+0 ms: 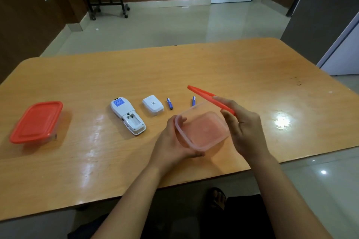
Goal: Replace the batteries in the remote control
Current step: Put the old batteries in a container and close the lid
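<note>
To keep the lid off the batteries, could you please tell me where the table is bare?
Bare: the table right of the right hand, and between the closed box and the remote. Crowded: remote, battery cover and two batteries.

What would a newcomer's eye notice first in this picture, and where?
Near the front edge of the table, the left hand holds a clear container while the right hand grips a red lid tilted above it. Behind them lie a white remote with its battery bay open, its cover and two blue batteries. A closed red-lidded container sits far left.
</note>
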Demonstrator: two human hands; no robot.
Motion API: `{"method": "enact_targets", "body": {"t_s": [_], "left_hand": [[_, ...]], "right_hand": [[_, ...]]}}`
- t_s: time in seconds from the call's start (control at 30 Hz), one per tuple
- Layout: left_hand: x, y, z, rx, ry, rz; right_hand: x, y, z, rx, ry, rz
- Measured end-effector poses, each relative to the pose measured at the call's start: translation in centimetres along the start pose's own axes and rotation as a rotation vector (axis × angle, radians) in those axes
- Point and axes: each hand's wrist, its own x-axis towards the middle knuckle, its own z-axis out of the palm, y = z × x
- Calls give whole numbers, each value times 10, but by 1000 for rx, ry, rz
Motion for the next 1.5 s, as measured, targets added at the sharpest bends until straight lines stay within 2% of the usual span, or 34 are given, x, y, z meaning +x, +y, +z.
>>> {"method": "enact_targets", "body": {"t_s": [0.13, 0.2, 0.27, 0.4, 0.5, 0.57, 0.7, 0.8, 0.93, 1.0, 1.1, 1.17, 1.3, 1.4, 1.5], "left_hand": [[0, 3, 0, 41, -9, 15], [-1, 3, -1, 54, 0, -1], [-1, 2, -1, 48, 13, -29], [-2, 3, -2, 47, -10, -39], [0, 5, -3, 16, -34, -65], [0, 7, -6, 23, -68, -80], [3, 8, -14, 74, -119, -119], [6, 7, -17, 74, -126, -106], [8, 4, -24, 51, -101, -92], [10, 4, -30, -36, -2, -103], [13, 8, -40, -185, 215, -144], [15, 10, -45, -293, 308, -165], [17, 14, -51, -479, 375, -208], [16, 15, -56, -589, 381, -245], [15, 14, -58, -714, 389, -294]], "right_hand": [[5, 3, 5, -36, 139, -12], [8, 8, 6, 31, 288, 25], [16, 14, 1, 214, 457, 218], [29, 41, -12, 562, 751, 788], [29, 65, -24, 816, 801, 1023], [25, 79, -27, 842, 745, 1075], [20, 85, -30, 566, 616, 1117], [20, 79, -29, 434, 512, 1058], [16, 72, -19, 53, 310, 1008], [15, 61, -10, -169, 249, 869], [31, 34, 6, -353, 233, 473], [55, 20, 23, -446, 50, 375], [111, 5, 60, -755, -323, 398], [132, 6, 77, -798, -570, 550], [138, 9, 87, -683, -579, 592]]}}
